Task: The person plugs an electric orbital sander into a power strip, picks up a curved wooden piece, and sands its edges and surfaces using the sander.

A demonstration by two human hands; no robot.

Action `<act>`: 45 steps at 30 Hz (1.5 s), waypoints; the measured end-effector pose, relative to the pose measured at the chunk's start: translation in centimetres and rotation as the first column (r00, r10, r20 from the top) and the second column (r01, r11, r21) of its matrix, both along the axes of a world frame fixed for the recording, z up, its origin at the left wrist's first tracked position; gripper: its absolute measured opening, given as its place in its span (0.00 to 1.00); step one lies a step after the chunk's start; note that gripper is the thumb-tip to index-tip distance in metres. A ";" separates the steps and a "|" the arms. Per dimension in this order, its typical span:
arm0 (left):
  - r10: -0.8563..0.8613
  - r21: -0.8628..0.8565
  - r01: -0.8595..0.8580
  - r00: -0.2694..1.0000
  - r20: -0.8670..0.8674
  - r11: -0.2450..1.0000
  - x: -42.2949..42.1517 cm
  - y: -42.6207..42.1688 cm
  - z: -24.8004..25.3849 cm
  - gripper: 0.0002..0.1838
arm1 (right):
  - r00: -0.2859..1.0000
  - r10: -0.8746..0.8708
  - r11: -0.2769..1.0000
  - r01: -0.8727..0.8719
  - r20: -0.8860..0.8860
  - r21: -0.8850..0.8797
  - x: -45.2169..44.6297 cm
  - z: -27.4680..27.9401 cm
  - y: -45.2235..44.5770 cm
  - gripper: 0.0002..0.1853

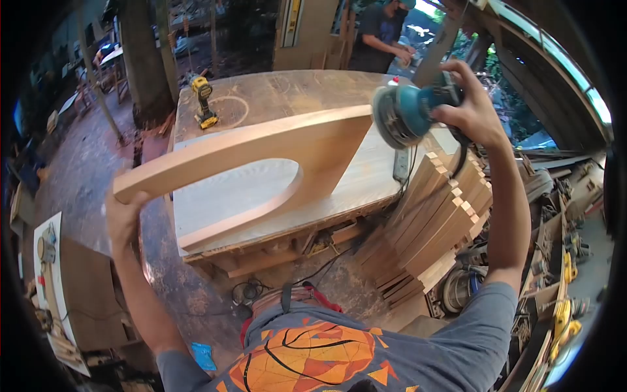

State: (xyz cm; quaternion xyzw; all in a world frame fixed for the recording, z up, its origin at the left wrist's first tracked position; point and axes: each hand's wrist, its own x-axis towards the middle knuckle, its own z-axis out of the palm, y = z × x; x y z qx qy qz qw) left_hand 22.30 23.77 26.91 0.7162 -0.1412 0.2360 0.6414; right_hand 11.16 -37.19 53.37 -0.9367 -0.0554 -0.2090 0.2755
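My left hand (125, 212) is closed around the left end of a pale wooden U-shaped piece (339, 150) standing on its edge on the worktable. Its upper arm is raised at that end, and the lower arm rests on a light board (228, 189) on the table. In my right hand (473, 108) is a teal orbital sander (411, 111), held up with its round pad turned toward the wood's right end. Whether pad and wood touch, I cannot tell. The cord hangs below my right wrist.
A yellow cordless drill (204, 101) stands on the worktable (287, 88). Stacked wooden strips (434, 225) lean at the right, beside shelves of power tools (565, 320). A cord (251, 287) lies on the floor. Across the table, another person (382, 36) works with both hands.
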 end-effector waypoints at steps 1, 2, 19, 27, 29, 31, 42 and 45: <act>-0.148 0.032 0.152 0.985 -0.094 0.988 1.5 0.4 -0.8 0.37 | 1.000 -0.014 0.985 0.016 0.014 -0.173 1.5 1.2 1.7 0.41; -0.162 0.023 0.164 0.984 -0.075 0.986 2.2 0.2 -0.4 0.37 | 1.000 0.000 0.969 0.004 0.016 -0.247 3.2 1.9 3.0 0.41; -0.329 -0.167 0.324 0.944 -0.005 0.931 5.2 -6.0 1.4 0.29 | 0.979 0.024 0.861 -0.124 -0.204 -0.492 17.4 0.6 15.2 0.40; -0.373 -0.229 0.367 0.928 0.016 0.902 5.7 -6.1 0.7 0.29 | 0.953 0.239 0.819 -0.302 -0.189 -0.487 15.9 0.5 29.5 0.37; -0.360 -0.178 0.353 0.933 -0.007 0.918 5.8 -5.7 1.0 0.31 | 0.940 0.280 0.793 -0.341 -0.196 -0.505 15.6 0.6 32.7 0.37; -0.331 -0.141 0.319 0.941 -0.067 0.937 5.9 -5.8 1.5 0.32 | 0.937 0.291 0.769 -0.349 -0.193 -0.535 15.5 0.9 35.1 0.38; -0.251 -0.119 0.264 0.961 0.112 0.957 5.9 -6.0 2.1 0.32 | 0.874 0.436 0.700 -0.480 -0.217 -0.529 16.3 1.0 42.4 0.43; -0.270 -0.084 0.279 0.957 0.102 0.957 5.2 -5.7 3.0 0.38 | 0.875 0.445 0.695 -0.472 -0.190 -0.543 16.9 0.5 42.4 0.43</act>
